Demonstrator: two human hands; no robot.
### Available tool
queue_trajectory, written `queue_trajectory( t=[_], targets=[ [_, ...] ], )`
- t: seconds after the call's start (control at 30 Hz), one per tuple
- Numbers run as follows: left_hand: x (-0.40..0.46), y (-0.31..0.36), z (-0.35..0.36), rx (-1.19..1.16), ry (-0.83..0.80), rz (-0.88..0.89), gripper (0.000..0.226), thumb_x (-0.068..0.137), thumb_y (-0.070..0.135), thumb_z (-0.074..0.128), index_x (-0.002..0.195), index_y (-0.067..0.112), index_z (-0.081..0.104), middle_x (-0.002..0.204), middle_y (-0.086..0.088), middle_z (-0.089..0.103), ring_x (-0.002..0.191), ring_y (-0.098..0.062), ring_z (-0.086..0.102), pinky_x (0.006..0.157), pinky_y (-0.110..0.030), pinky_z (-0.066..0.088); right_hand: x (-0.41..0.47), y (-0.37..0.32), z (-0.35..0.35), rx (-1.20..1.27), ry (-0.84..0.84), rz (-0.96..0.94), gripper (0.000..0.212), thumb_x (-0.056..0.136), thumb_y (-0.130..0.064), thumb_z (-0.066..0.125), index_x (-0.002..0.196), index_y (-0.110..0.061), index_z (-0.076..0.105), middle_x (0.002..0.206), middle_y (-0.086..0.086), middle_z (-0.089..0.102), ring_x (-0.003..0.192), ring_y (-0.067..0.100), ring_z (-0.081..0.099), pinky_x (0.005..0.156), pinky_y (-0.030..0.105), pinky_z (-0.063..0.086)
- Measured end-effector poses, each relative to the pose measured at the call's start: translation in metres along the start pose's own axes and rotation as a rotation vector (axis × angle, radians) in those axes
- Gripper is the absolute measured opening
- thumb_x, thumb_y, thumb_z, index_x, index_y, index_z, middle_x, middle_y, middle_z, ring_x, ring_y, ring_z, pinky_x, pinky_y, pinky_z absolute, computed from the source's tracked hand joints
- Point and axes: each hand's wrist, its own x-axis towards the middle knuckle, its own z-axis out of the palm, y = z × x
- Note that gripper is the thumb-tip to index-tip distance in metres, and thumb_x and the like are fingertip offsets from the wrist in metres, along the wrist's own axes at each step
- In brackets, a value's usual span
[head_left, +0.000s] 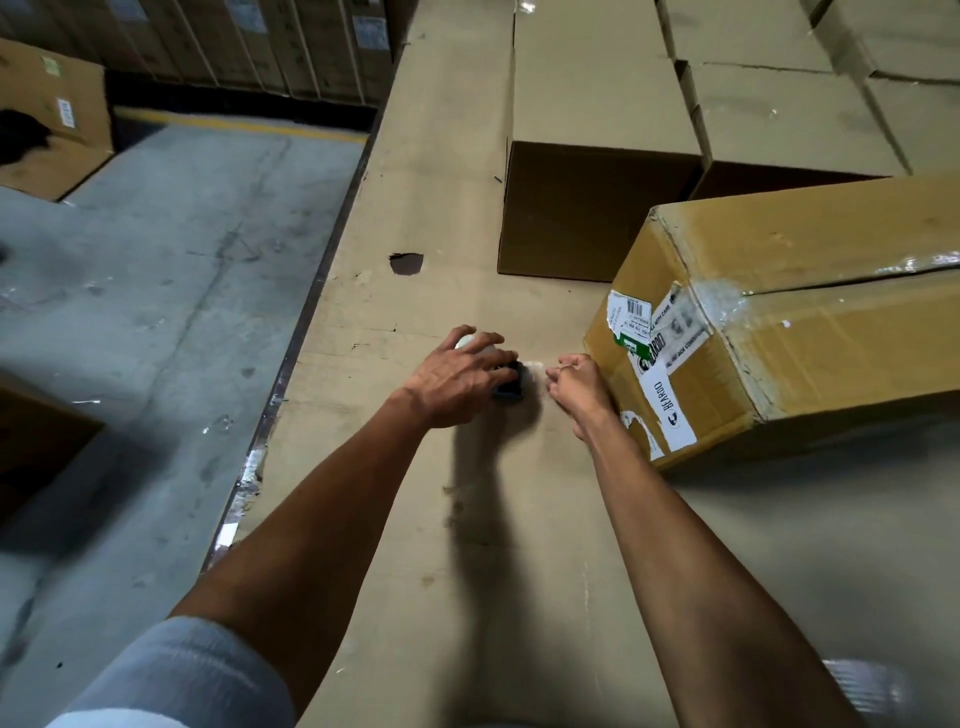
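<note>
We are gripping a tape dispenser (506, 385) with our left hand (457, 376), fingers curled over its top, its pale roll showing under the fingertips. It is sitting on the top face of a long flat carton (415, 519), about midway along it and well in from the left edge. Our right hand (576, 387) is lying just right of the dispenser, fingers curled and thumb and forefinger pinching the end of a pale strip of tape (535, 365), though blur is softening the detail there.

The back of that hand is touching the near corner of a tilted labelled carton (805, 322), which is leaning with its lower edge on the flat carton's right side. Behind it a closed box (587, 208) is standing upright, leaving a bare lane of cardboard running ahead of our hands towards the far end. A torn hole (406, 262) is breaking that lane near the left edge. Beyond the left edge the surface is dropping to a concrete floor (171, 260). Bare cardboard is lying between our forearms and the near edge.
</note>
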Motion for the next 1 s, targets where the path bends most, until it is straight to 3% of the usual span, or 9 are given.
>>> queue_trajectory(
  t=[0.17,0.33,0.47,0.57,0.63,0.77,0.9,1.0],
  targets=[
    [0.008,0.032,-0.031,-0.120,0.147,-0.195,0.040,0.091,0.034,0.075,0.129,0.022,0.075,0.139,-0.002,0.072,0.133,-0.029,0.061,0.104,-0.047,0.047,-0.064,-0.055,-0.029,-0.372,0.142,-0.250,0.037,0.095,-0.013,0.048,0.125,-0.029,0.063,0.118,-0.006,0.073,0.107,0.022,0.068,0.095,0.036,0.055],
    [0.024,0.067,-0.079,-0.287,0.376,-0.361,0.044,0.097,0.042,0.060,0.133,0.019,0.070,0.134,-0.003,0.070,0.123,-0.031,0.062,0.091,-0.047,0.053,-0.115,-0.091,-0.062,-0.385,0.221,-0.537,0.031,0.106,-0.011,0.047,0.133,-0.022,0.058,0.134,0.004,0.070,0.122,0.026,0.065,0.098,0.038,0.053],
    [0.039,0.095,-0.112,-0.314,0.451,-0.391,0.043,0.106,0.047,0.053,0.135,0.019,0.066,0.135,-0.005,0.066,0.120,-0.029,0.061,0.089,-0.047,0.055,-0.158,-0.109,-0.102,-0.412,0.280,-0.724,0.035,0.109,-0.008,0.047,0.141,-0.017,0.056,0.140,0.006,0.065,0.126,0.023,0.062,0.090,0.026,0.045],
    [0.051,0.125,-0.135,-0.385,0.548,-0.382,0.036,0.109,0.044,0.056,0.133,0.019,0.067,0.131,-0.004,0.066,0.116,-0.028,0.062,0.088,-0.047,0.055,-0.178,-0.112,-0.137,-0.421,0.387,-0.816,0.035,0.106,-0.001,0.048,0.137,-0.012,0.059,0.136,0.009,0.068,0.121,0.024,0.065,0.085,0.027,0.050],
    [0.058,0.146,-0.151,-0.413,0.562,-0.362,0.040,0.111,0.048,0.054,0.136,0.020,0.065,0.135,-0.003,0.065,0.119,-0.024,0.061,0.091,-0.044,0.054,-0.182,-0.108,-0.164,-0.424,0.454,-0.858,0.038,0.102,0.005,0.051,0.136,-0.009,0.060,0.134,0.013,0.067,0.121,0.028,0.066,0.095,0.028,0.054],
    [0.076,0.184,-0.169,-0.304,0.496,-0.247,0.055,0.107,0.063,0.052,0.143,0.023,0.061,0.143,-0.002,0.063,0.127,-0.023,0.059,0.096,-0.045,0.053,-0.181,-0.085,-0.223,-0.579,0.488,-0.816,0.048,0.099,-0.001,0.057,0.145,-0.013,0.053,0.141,0.012,0.060,0.125,0.029,0.061,0.100,0.044,0.057],
    [0.097,0.222,-0.176,-0.141,0.361,-0.162,0.069,0.099,0.063,0.065,0.154,0.023,0.054,0.161,-0.004,0.055,0.146,-0.028,0.051,0.112,-0.049,0.046,-0.172,-0.055,-0.281,-0.826,0.471,-0.751,0.063,0.096,-0.011,0.063,0.155,-0.014,0.043,0.158,0.013,0.049,0.149,0.030,0.042,0.126,0.052,0.030],
    [0.117,0.251,-0.177,0.041,0.247,-0.150,0.077,0.098,0.056,0.067,0.163,0.022,0.042,0.173,-0.008,0.040,0.157,-0.034,0.039,0.123,-0.055,0.036,-0.161,-0.037,-0.323,-0.944,0.421,-0.643,0.086,0.091,-0.012,0.066,0.166,-0.019,0.024,0.174,0.009,0.025,0.162,0.029,0.016,0.132,0.056,0.007]
  ],
)
